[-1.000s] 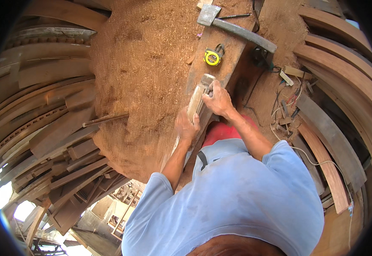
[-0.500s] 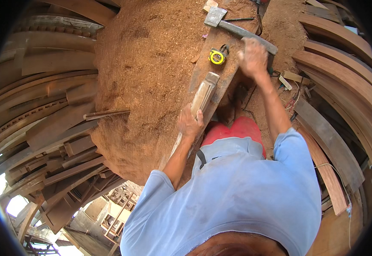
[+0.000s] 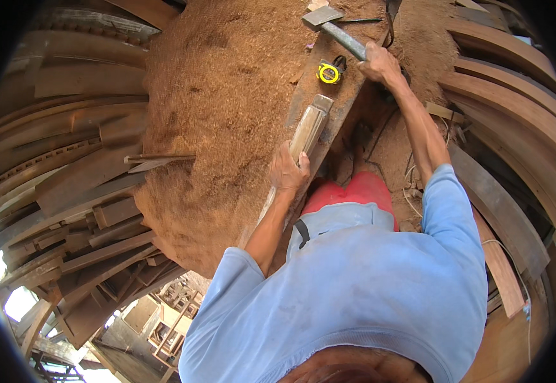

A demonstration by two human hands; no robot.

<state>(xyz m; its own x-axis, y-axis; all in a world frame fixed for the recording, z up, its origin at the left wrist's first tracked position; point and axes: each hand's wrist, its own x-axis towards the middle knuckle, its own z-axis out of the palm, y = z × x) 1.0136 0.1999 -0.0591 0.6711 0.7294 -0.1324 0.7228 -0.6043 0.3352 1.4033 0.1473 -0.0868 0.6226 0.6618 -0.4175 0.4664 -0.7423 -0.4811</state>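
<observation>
My right hand [image 3: 380, 64] is closed round the handle of a hammer [image 3: 345, 41]. The hammer's grey block head points to the far left, over the end of a plank bench [image 3: 353, 80]. With fingers wrapped across it, my left hand [image 3: 289, 170] grips a narrow wooden bar [image 3: 308, 129] lying lengthwise on the bench. The bar's far end is grey and squared; its near part runs beneath my left forearm. Between the bar and the hammer sits a yellow and black tape measure [image 3: 329, 72].
Brown sawdust [image 3: 220, 96] lies heaped left of the bench. Stacked timber [image 3: 67, 121] lines the left side, and curved boards [image 3: 508, 96] lean at the right. A thin dark tool [image 3: 361, 20] rests by the hammer head. Loose cords [image 3: 412, 191] lie on the right.
My right hand has closed round the hammer handle, where before it was reaching over it. The hammer has shifted slightly. My left hand stays on the wooden bar.
</observation>
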